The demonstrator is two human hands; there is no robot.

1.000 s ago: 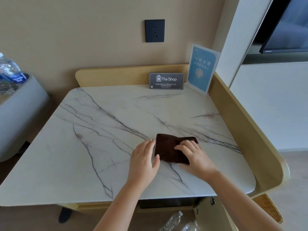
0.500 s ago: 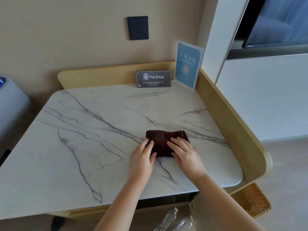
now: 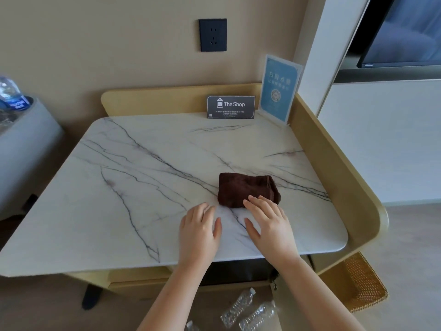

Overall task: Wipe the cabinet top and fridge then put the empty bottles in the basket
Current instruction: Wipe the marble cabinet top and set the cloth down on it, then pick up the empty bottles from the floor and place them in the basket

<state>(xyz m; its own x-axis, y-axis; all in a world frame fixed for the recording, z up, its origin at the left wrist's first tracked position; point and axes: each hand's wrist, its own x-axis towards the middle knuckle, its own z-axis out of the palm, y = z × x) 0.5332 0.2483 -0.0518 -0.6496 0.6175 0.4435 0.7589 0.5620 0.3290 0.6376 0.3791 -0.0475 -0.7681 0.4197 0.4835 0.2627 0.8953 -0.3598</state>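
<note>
A folded dark brown cloth [image 3: 248, 189] lies on the white marble cabinet top [image 3: 143, 187], right of centre. My right hand [image 3: 269, 223] lies flat with straight fingers, its fingertips touching the cloth's near edge. My left hand [image 3: 199, 231] rests flat on the marble just left of the cloth, apart from it. On the floor below the front edge lie empty clear plastic bottles [image 3: 238, 306]. A woven basket [image 3: 362, 283] stands on the floor at the cabinet's right corner. A dark opening under the top is partly hidden by my arms.
A dark "The Shop" sign [image 3: 230, 107] and a blue card stand [image 3: 279, 91] lean at the back right. A raised wooden rim [image 3: 334, 154] borders the back and right sides. A grey round stand [image 3: 23, 149] with a water bottle [image 3: 12, 94] is at left.
Both hands have slid back toward me off the cloth; the left no longer touches it, and the right only reaches its near edge. The cloth stays in place.
</note>
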